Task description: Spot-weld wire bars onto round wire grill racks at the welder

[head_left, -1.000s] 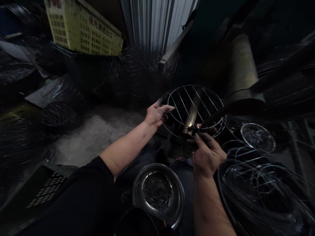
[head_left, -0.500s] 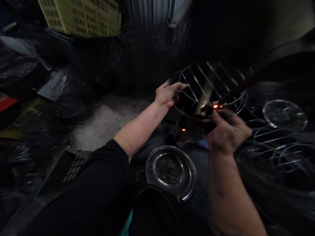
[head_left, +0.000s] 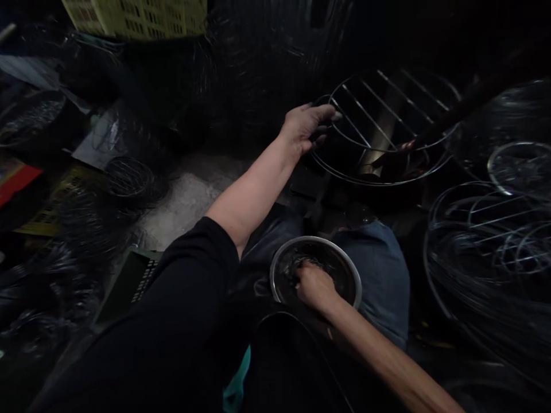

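Observation:
My left hand (head_left: 307, 126) is closed on the left rim of a round wire rack (head_left: 383, 103), which has two stacked rings and parallel cross rods. A dark bar-like machine part (head_left: 447, 123) reaches over the rack from the right, its tip at the front of the upper ring. Down at my lap, my right hand (head_left: 317, 285) dips into a round metal bowl (head_left: 356, 275) of small, thin metal pieces. Its fingers are curled and their tips are hidden among the pieces, so what they pinch cannot be made out.
A large coil of wire (head_left: 465, 287) with loose wire racks lies at the right. A yellow crate (head_left: 142, 17) stands at the back left, and a green crate (head_left: 124, 281) sits beside my left arm. Plastic-wrapped bundles (head_left: 81, 206) crowd the left side.
My right hand has left the rack and gone down into the bowl. The orange glow at the bar's tip has faded. In view, the rack and my left hand have shifted up and right.

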Motion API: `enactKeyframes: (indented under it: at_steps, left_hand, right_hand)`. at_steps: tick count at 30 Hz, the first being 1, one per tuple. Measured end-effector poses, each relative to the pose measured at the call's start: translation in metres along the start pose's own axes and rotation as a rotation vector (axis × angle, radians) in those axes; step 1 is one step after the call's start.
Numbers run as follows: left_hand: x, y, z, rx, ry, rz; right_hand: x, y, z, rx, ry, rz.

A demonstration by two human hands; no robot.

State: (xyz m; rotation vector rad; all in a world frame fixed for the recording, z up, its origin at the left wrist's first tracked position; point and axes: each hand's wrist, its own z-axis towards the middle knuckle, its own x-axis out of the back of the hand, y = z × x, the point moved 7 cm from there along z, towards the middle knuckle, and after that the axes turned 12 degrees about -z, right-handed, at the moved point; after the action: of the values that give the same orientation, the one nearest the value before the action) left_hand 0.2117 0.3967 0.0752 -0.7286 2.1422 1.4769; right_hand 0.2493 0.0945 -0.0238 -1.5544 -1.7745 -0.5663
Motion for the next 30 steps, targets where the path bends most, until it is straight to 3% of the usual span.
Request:
enactKeyframes:
  at_steps: [3, 7, 9, 13, 17, 20, 23, 26, 28, 30]
  left_hand:
    - [0.003, 0.005, -0.029, -0.002, -0.030, 0.060]
    - [0.013, 0.008, -0.055, -0.078, 0.019, 0.015]
    - [0.015, 0.006, -0.061, -0.099, 0.035, -0.013]
    - [0.013, 0.001, -0.069, -0.102, 0.022, -0.063]
    - [0.010, -0.003, -0.076, -0.083, 0.044, -0.109]
    - [0.007, -0.004, -0.077, -0.088, 0.030, -0.101]
    - [0.006, -0.002, -0.077, -0.111, 0.019, -0.086]
    - [0.007, -0.001, -0.078, -0.122, 0.031, -0.083]
    - [0.005, -0.001, -0.078, -0.131, 0.013, -0.078]
    - [0.003, -0.002, -0.079, -0.139, -0.001, -0.079]
  right_hand:
    - [0.004, 0.001, -0.006, 0.030, 0.030, 0.009]
    - [0.001, 0.018, -0.019, 0.038, 0.030, 0.142]
    - [0.001, 0.029, -0.024, 0.039, 0.112, 0.348]
    - [0.012, 0.072, -0.044, -0.057, 0.411, 0.926]
    - [0.018, 0.110, -0.065, -0.092, 0.368, 1.256]
    - [0.020, 0.146, -0.079, -0.237, 0.542, 1.422]
    - [0.004, 0.175, -0.088, -0.440, 0.765, 1.506]
    - [-0.014, 0.182, -0.087, -0.574, 0.765, 1.530]
    - [-0.009, 0.184, -0.087, -0.614, 0.754, 1.467]
    - [0.017, 0.184, -0.086, -0.567, 0.776, 1.365]
